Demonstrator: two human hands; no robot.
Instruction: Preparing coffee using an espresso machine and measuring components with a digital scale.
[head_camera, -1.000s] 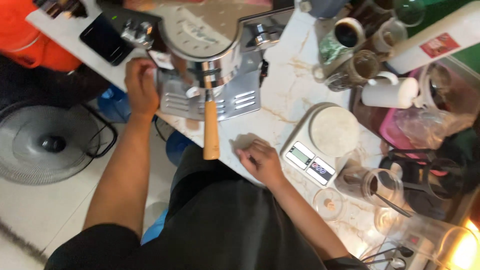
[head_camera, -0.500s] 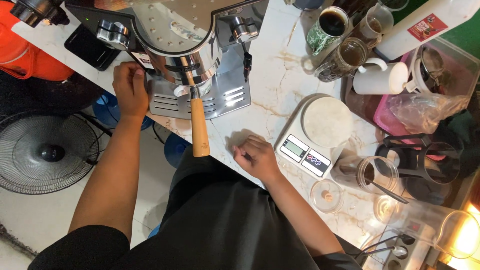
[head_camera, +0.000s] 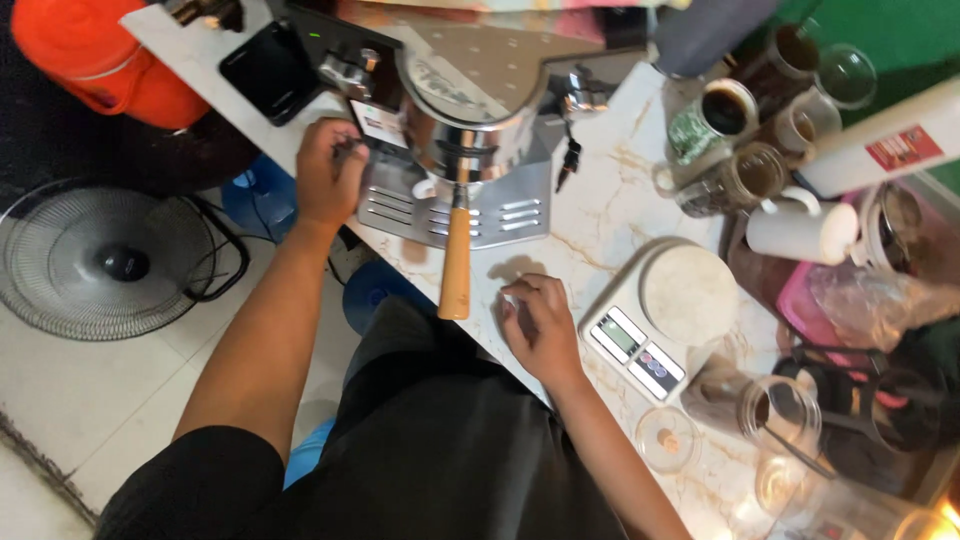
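Note:
A steel espresso machine stands on a marbled counter. A portafilter with a wooden handle sticks out from under the machine's group head, over the slotted drip tray. My left hand rests on the machine's left front side, fingers curled against its panel. My right hand lies on the counter near its front edge, fingers loosely bent, holding nothing I can see. It sits between the wooden handle and a white kitchen scale.
Mugs and glass cups crowd the counter's far right with a white cylinder. Glass jars and a small glass dish stand right of the scale. On the floor lie a fan, blue bottles and an orange container.
The view has shifted, so the machine sits higher and more central. My left hand stays at the machine's left front. My right hand stays on the counter near the scale.

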